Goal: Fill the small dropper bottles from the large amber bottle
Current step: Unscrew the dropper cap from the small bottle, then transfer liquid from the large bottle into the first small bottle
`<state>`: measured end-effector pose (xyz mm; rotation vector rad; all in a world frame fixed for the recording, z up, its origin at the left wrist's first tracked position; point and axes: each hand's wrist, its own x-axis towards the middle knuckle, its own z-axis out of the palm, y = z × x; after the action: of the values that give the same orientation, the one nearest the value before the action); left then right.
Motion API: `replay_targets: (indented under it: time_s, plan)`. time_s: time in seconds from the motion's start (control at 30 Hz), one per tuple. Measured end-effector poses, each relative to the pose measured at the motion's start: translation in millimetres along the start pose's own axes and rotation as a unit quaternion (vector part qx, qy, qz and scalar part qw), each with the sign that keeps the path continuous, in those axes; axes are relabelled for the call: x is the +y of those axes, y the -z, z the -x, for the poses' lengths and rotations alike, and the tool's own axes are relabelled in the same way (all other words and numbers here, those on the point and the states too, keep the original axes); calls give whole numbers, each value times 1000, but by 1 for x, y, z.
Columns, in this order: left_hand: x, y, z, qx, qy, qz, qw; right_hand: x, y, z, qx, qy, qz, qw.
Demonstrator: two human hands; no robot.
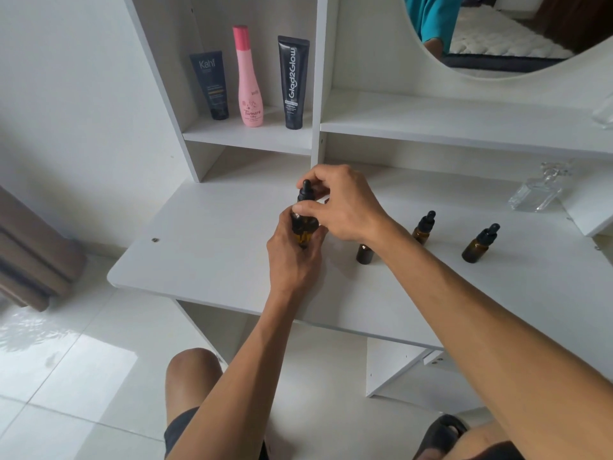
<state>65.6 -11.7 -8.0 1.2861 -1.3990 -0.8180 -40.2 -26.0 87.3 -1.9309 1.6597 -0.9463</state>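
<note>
Closest in, bare knees and dark shorts hang over a glossy tiled floor (66, 376). Both forearms reach up onto the white worktop (205, 247). The left hand (292, 257) is wrapped around the body of the large amber bottle (303, 227), holding it upright just above the surface, and the right hand (341, 204) comes over the top, fingers pinching its black dropper cap (304, 190). Just right of the hands stands a small amber bottle without a cap (365, 253), partly behind the right wrist. Further right, two capped dropper bottles: one (424, 227) near the forearm, another (480, 243) apart from it. Beyond them, a clear glass bottle (537, 190) sits at the worktop's back right. Up on the shelf (245, 136), three in a row: a dark tube (210, 84), a pink bottle (249, 78), a black tube (293, 83). A round mirror (497, 34) tops it off.
</note>
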Motion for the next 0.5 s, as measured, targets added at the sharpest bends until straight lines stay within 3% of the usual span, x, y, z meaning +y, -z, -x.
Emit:
replay_targets:
  time_s: [0.27,0.5]
  plan:
    - [2,0,0,5,0,-8,1000,-7,14,-9,-20,24,-51,998]
    - [-1,-1,-1,9,-1,-25,1000,-11,24,-12,78,21,-153,985]
